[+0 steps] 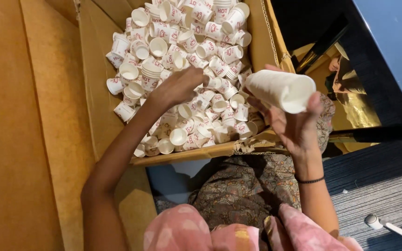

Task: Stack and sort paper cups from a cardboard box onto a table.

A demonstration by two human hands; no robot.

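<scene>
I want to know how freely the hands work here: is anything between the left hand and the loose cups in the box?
Nothing visible. The left hand already rests on the loose paper cups inside the open cardboard box, with no flap or lid across. The right hand holds a stack of cups beside the box.

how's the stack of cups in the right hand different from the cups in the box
The stack of cups is nested into one long tube, lying sideways in the right hand; the loose cups are heaped in the cardboard box, pointing every way. The stack shows plain white sides from here; many loose cups show red print. The left hand reaches into the heap. Both are small white paper cups.
</scene>
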